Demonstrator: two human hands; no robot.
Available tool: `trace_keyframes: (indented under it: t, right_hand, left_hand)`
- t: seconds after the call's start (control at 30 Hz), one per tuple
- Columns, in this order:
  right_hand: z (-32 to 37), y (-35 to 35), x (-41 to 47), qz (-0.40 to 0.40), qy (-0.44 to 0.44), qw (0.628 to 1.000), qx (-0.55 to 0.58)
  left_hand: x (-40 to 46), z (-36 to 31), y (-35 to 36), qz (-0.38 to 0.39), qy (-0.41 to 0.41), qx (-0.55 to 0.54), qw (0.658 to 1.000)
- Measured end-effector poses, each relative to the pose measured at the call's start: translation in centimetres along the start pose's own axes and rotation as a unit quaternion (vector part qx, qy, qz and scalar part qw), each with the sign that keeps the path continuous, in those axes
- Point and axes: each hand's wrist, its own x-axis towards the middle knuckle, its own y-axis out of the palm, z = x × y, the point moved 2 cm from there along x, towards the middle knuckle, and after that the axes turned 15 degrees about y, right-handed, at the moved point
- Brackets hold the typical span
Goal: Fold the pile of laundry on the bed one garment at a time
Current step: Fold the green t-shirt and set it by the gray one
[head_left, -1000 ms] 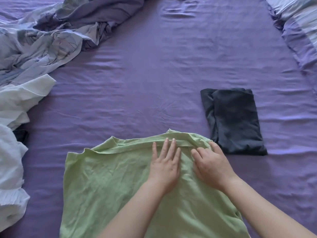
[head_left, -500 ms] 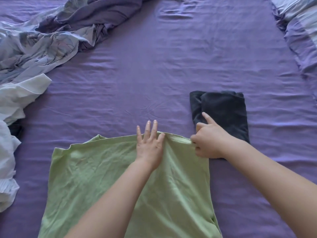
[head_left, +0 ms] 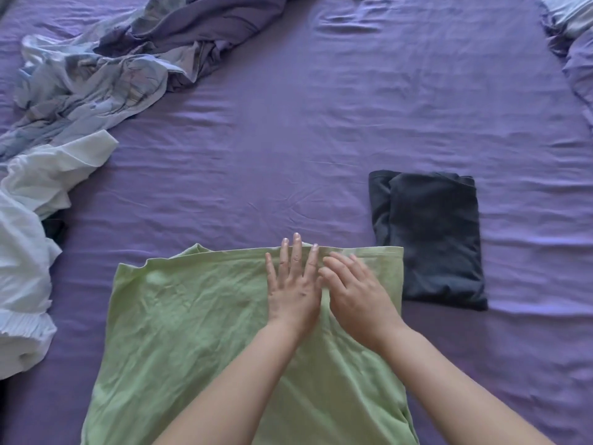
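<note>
Green garment (head_left: 199,316) lies flat under left hand (head_left: 293,293) and right hand (head_left: 356,290), neither grip closed, fingers spread

We see the right hand (head_left: 356,293) back from the corner it was pinching, now flat on the green garment (head_left: 199,316) beside the left hand (head_left: 293,290); the garment's far edge now lies straight, overlapping the dark folded garment (head_left: 433,239).
</note>
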Motion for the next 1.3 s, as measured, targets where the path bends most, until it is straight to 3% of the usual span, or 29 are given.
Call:
trace_keyframes:
  t: [0.07, 0.13, 0.3, 0.43, 0.6, 0.77, 0.9, 1.0, 1.1, 1.2, 1.3]
  right_hand:
    - [0.2, 2.0, -0.7, 0.097, 0.047, 0.994, -0.026]
    - [-1.3, 2.9, -0.7, 0.143, 0.117, 0.980, -0.072]
    - [-0.7, 2.4, 0.7, 0.101, 0.156, 0.979, -0.082]
    - [6.0, 3.2, 0.9, 0.117, 0.098, 0.986, -0.071]
    - [14.5, 6.6, 1.8, 0.174, 0.011, 0.983, -0.058]
    - [16.0, 10.4, 2.6, 0.158, 0.048, 0.980, -0.115]
    - [18.3, 9.4, 1.8, 0.201, 0.113, 0.967, -0.106]
    - [23.2, 8.3, -0.8, 0.194, 0.062, 0.975, -0.092]
    - [28.0, 8.7, -4.4, 0.168, 0.006, 0.985, -0.044]
    - [31.8, 9.9, -7.8, 0.202, -0.015, 0.979, -0.033]
    - [33.4, 10.3, -9.3, 0.235, -0.028, 0.971, -0.037]
  left_hand:
    - [-2.2, 1.5, -0.6, -0.030, 0.007, -0.013, 0.999]
    - [-4.3, 3.5, -0.4, -0.027, 0.023, 0.015, 0.999]
    - [-7.8, 10.6, -1.2, 0.050, -0.007, 0.052, 0.997]
    - [-10.7, 14.9, -1.3, 0.048, -0.007, 0.066, 0.997]
    - [-11.8, 20.0, -0.5, 0.060, -0.065, 0.067, 0.994]
    - [-10.8, 22.9, 0.5, 0.119, -0.017, 0.042, 0.992]
    - [-11.8, 23.6, -1.2, 0.082, -0.021, 0.036, 0.996]
    - [-13.0, 25.6, -2.8, 0.028, -0.081, 0.019, 0.996]
    - [-13.4, 27.5, -3.9, 0.051, -0.095, -0.043, 0.993]
    - [-12.8, 28.0, -4.6, 0.079, -0.083, -0.080, 0.990]
    - [-12.7, 27.5, -4.7, 0.057, -0.109, -0.124, 0.985]
